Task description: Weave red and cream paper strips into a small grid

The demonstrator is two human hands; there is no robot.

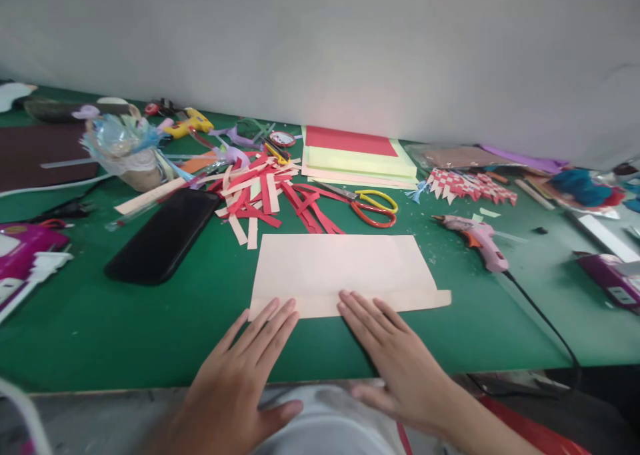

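A pale pink sheet of paper (340,265) lies flat on the green table in front of me. Along its near edge runs a narrow strip of the same colour (420,299), whose right end sticks out past the sheet. My left hand (245,368) rests its outstretched fingertips on the near left corner. The fingers of my right hand (387,345) press flat on the near edge, right of the middle. Neither hand grips anything. Whether the strip is loose or a fold of the sheet, I cannot tell.
Beyond the sheet lie scissors (373,207), red and pink paper strips (265,188) and stacked coloured paper (360,158). A pink glue gun (475,238) with a cord is at right, a black phone (165,238) at left. The table's front edge (125,389) runs below my hands.
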